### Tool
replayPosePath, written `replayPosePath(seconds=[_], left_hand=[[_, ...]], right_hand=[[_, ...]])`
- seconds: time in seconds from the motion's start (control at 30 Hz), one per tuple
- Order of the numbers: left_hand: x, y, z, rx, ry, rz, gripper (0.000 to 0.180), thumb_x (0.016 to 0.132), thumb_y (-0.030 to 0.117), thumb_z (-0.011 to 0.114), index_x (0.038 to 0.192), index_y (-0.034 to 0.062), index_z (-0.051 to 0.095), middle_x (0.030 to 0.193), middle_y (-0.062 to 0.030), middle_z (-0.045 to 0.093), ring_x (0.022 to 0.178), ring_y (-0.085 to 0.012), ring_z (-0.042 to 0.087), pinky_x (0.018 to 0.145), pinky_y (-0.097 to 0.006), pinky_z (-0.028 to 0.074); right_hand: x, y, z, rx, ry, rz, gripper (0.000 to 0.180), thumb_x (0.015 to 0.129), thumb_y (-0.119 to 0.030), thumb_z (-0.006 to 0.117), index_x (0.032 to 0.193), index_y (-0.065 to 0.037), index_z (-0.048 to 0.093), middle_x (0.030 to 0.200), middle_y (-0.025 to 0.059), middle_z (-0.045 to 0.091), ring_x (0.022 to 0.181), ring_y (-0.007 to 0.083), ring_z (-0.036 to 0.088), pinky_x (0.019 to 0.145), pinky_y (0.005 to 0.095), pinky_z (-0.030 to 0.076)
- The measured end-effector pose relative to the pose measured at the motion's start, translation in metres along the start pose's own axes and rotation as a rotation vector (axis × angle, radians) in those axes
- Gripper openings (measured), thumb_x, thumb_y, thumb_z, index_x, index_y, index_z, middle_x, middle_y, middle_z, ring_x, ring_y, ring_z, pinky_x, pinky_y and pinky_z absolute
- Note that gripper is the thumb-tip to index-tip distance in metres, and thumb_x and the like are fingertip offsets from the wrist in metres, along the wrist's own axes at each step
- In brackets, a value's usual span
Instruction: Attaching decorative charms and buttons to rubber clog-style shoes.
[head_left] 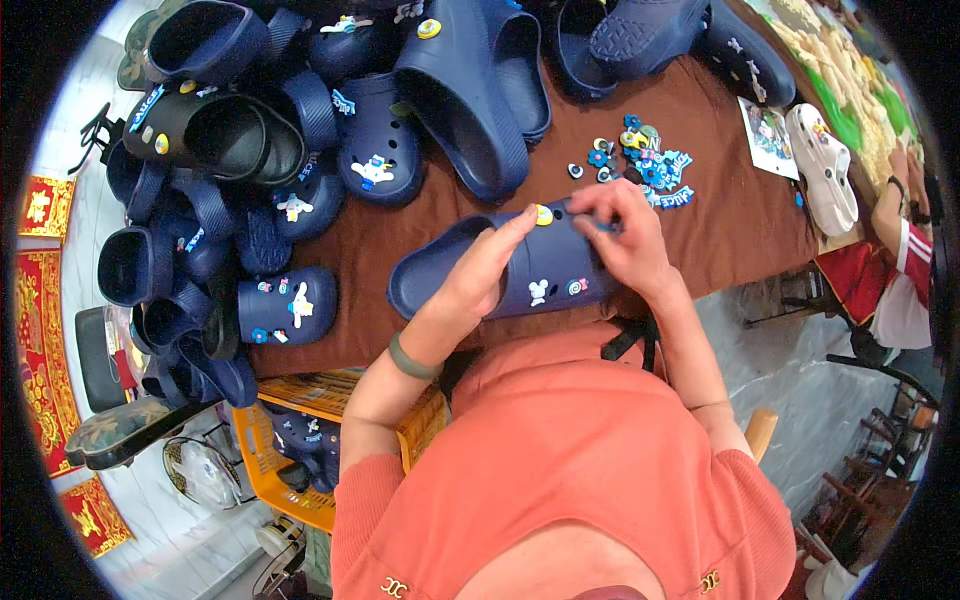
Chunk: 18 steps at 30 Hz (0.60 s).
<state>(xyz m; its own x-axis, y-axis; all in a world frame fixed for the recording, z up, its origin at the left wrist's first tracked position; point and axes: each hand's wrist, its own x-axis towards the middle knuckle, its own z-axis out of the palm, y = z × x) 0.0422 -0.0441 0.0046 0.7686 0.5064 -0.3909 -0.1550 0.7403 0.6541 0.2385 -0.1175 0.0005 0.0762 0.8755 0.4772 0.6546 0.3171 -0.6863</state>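
Gripping the navy clog (500, 275) lengthwise left to right, toe rightward, your left hand (480, 275) clasps it while your right hand (620, 235) pinches a charm beside the flat white card (768, 138) beyond.

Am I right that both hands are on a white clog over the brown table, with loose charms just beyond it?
Not quite: the clog is navy blue, not white, as the head view shows. The left hand and right hand do hold it over the brown table, with loose charms just beyond.
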Motion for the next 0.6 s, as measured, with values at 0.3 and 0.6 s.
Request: replayPosePath(seconds=[0.3, 0.6], left_hand=[[0.004, 0.001, 0.003, 0.091, 0.018, 0.014, 0.039, 0.099, 0.034, 0.046, 0.115, 0.0006, 0.057, 0.11, -0.0098, 0.065, 0.095, -0.0162, 0.065, 0.088, -0.03, 0.051], [0.004, 0.003, 0.009, 0.12, -0.104, 0.079, 0.062, 0.102, 0.048, 0.02, 0.128, -0.0015, 0.046, 0.119, -0.0125, 0.059, 0.109, -0.0192, 0.06, 0.094, -0.03, 0.05]], right_hand=[[0.003, 0.0, 0.008, 0.102, 0.129, 0.084, 0.016, 0.082, 0.0, 0.062, 0.098, -0.004, 0.059, 0.087, 0.0081, 0.066, 0.087, 0.0268, 0.062, 0.078, 0.0359, 0.045], [0.04, -0.014, 0.005, -0.157, -0.352, -0.137, 0.026, 0.092, -0.022, 0.056, 0.111, -0.005, 0.058, 0.084, 0.013, 0.051, 0.082, 0.03, 0.051, 0.074, 0.0399, 0.041]])
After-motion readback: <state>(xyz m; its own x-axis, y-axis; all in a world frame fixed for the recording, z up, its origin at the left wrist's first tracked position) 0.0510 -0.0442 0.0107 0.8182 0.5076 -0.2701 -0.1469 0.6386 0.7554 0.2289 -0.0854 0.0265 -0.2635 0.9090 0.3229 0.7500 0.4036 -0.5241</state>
